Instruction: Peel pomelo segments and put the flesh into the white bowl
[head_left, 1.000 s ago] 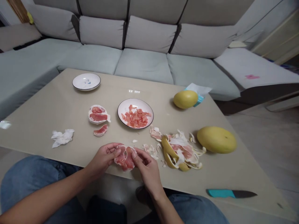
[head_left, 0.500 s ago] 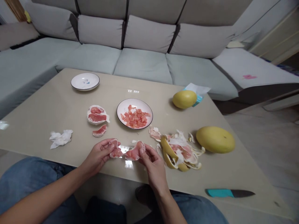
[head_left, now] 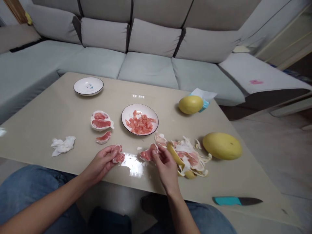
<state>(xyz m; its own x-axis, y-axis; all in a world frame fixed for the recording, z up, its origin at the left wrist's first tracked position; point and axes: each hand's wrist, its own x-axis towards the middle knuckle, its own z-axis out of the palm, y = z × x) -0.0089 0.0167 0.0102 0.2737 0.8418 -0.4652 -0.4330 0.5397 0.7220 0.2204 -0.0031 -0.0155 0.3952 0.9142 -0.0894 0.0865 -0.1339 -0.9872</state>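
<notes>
Between the fingers of my left hand is a small piece of red pomelo flesh, partly hidden by the thumb. My right hand pinches another pomelo piece with pale membrane on it, close to the peel heap. Beyond both hands stands a white dark-rimmed plate with broken bits of pomelo flesh. To its left lie a part-peeled pomelo chunk and a loose pomelo segment. Yellow peels and white membranes are heaped right of my right hand.
A whole pomelo sits at the right, with a second pomelo by a tissue pack behind. A turquoise-handled knife lies near the front edge. Crumpled tissue and another plate are on the left. A sofa stands behind the table.
My hands have moved apart, each with its own pomelo piece. The right hand has shifted right toward the peels, while the left has stayed almost in place.
</notes>
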